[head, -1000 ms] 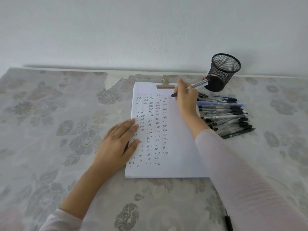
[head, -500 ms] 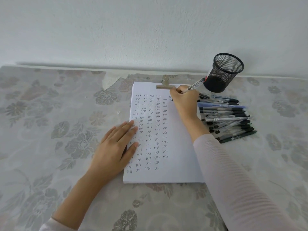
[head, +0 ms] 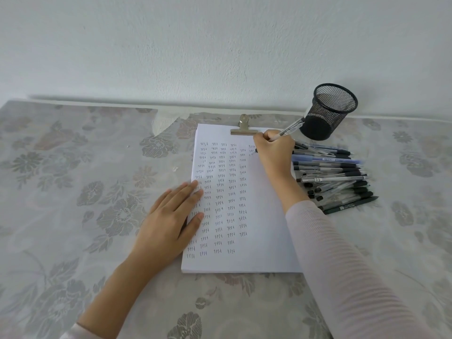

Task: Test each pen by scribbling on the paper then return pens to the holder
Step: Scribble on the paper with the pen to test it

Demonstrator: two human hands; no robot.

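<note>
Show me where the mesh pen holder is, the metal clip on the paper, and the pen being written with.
mesh pen holder (head: 320,124): head view, on its dark mesh side wall.
metal clip (head: 244,131): head view, on its flat bar.
pen being written with (head: 291,128): head view, on its clear upper barrel.

The right grip (head: 274,152) hides the middle of the pen (head: 291,128), blurred fingertips (head: 195,185) of the left grip (head: 166,221) cover some words on the paper (head: 264,228), and the left forearm (head: 117,289) and right sleeve (head: 354,277) run off the bottom edge.
</note>
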